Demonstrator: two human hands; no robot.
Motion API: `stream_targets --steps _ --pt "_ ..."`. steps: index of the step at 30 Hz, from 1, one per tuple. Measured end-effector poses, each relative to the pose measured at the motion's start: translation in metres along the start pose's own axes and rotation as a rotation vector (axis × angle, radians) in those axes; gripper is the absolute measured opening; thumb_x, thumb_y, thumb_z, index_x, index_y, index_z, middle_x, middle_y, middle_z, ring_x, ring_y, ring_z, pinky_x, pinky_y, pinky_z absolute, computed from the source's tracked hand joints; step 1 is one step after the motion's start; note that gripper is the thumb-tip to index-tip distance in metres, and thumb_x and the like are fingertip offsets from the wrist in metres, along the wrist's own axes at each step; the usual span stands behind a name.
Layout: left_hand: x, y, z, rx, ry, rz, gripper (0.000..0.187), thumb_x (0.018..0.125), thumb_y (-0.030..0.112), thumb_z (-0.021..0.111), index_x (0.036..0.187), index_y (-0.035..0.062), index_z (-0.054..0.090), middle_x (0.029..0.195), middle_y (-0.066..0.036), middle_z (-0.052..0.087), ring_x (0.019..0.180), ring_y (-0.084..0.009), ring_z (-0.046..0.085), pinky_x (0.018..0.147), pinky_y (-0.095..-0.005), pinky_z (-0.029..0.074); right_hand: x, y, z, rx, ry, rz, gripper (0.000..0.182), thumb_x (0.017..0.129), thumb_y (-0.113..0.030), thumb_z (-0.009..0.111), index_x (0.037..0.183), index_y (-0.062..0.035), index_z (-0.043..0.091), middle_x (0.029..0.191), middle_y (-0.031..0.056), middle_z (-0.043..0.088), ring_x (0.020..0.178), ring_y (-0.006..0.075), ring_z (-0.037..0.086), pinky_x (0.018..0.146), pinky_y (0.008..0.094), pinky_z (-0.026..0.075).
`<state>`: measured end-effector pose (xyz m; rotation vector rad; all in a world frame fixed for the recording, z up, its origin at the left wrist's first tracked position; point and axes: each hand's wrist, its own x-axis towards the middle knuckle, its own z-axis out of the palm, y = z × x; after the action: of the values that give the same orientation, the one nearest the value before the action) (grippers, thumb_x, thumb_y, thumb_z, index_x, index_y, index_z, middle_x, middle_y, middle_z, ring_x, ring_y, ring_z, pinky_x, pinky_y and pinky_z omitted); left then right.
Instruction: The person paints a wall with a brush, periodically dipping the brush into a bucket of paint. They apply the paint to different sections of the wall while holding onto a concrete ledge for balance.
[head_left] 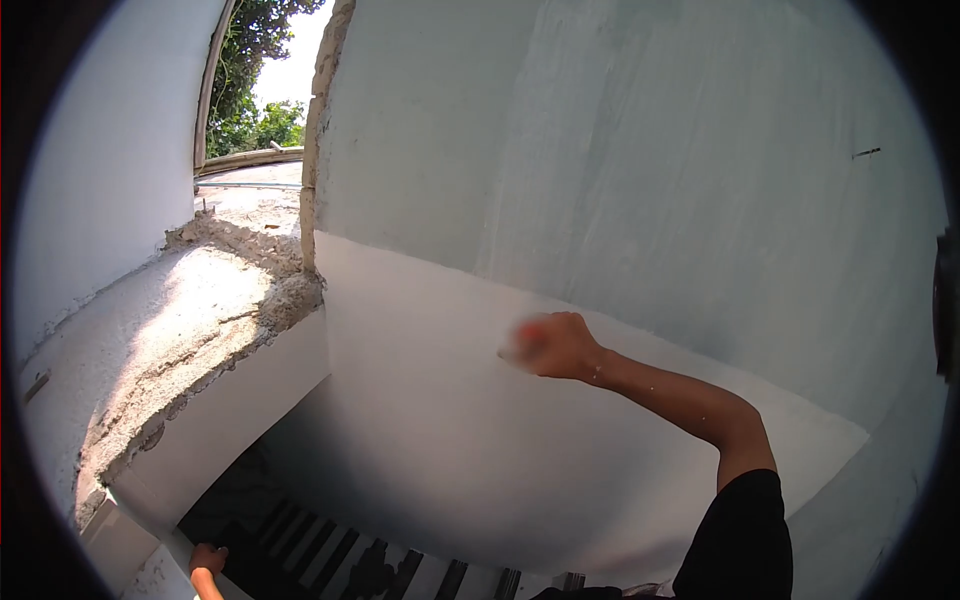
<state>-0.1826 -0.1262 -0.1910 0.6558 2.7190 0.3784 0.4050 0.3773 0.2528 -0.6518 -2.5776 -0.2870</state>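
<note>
The wall [640, 180] in front of you is the biggest thing here: smooth plaster, pale green above and lit white lower down, rigid and fixed, so it will take firm pressure without giving. To its left the ledge [190, 320] is rough, crumbly concrete, likely to shed grit if you lean on it. Your right hand [552, 345] is pressed to the wall, fingers curled tight round a small reddish pad [528, 336]; it is blurred, so you cannot tell what it is, but it looks light and soft enough to grip from behind with the whole fist. Your left hand [207, 560] shows low at the frame's edge, seemingly resting on the sill; whether it grips you cannot tell.
</note>
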Motion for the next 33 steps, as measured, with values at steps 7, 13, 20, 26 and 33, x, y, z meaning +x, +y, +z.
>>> stream_targets --steps 7,13,20,26,33 --pt "-0.013 0.012 -0.016 -0.041 -0.068 -0.045 0.046 0.081 0.041 0.070 0.088 -0.0038 0.076 0.091 -0.027 0.073 0.095 -0.0413 0.072 0.087 -0.0474 0.055 0.102 0.008 -0.214 -0.291 0.334 0.062 0.026 0.077 -0.024 0.073 0.100 -0.0134 0.079 0.085 0.0079 0.076 0.077 0.0245 0.070 0.071 0.0367 0.054" --pt "-0.015 0.010 -0.013 -0.050 -0.016 0.004 0.043 0.081 0.039 0.070 0.082 -0.0037 0.076 0.081 -0.024 0.072 0.084 -0.0375 0.073 0.082 -0.0461 0.056 0.171 -0.002 -0.362 -0.600 0.850 -0.076 0.015 0.083 -0.013 0.066 0.090 -0.0084 0.079 0.094 0.0109 0.077 0.090 0.0288 0.072 0.081 0.0407 0.057" --pt "0.002 -0.005 0.000 -0.160 -0.014 -0.029 0.038 0.081 0.032 0.070 0.077 -0.0053 0.075 0.068 -0.017 0.072 0.066 -0.0277 0.074 0.068 -0.0415 0.057 0.131 0.047 -0.274 -1.029 0.698 -0.395 0.031 0.063 -0.017 0.083 0.093 -0.0131 0.077 0.086 -0.0001 0.071 0.082 0.0169 0.069 0.066 0.0317 0.059" --pt "0.010 -0.010 0.006 -0.129 0.018 0.004 0.037 0.079 0.032 0.071 0.080 -0.0056 0.075 0.070 -0.018 0.072 0.068 -0.0290 0.075 0.069 -0.0425 0.057 0.002 0.002 -0.091 -0.754 0.210 -0.501 0.032 0.063 -0.021 0.082 0.092 -0.0088 0.074 0.078 -0.0014 0.062 0.071 0.0126 0.062 0.050 0.0290 0.054" --pt "0.017 -0.021 0.012 -0.105 0.051 -0.003 0.037 0.078 0.032 0.072 0.080 -0.0056 0.075 0.070 -0.019 0.072 0.068 -0.0297 0.075 0.069 -0.0430 0.057 0.036 -0.009 -0.139 -0.202 0.027 -0.099 0.016 0.075 -0.009 0.069 0.088 -0.0154 0.077 0.079 0.0053 0.073 0.074 0.0196 0.069 0.059 0.0348 0.053"
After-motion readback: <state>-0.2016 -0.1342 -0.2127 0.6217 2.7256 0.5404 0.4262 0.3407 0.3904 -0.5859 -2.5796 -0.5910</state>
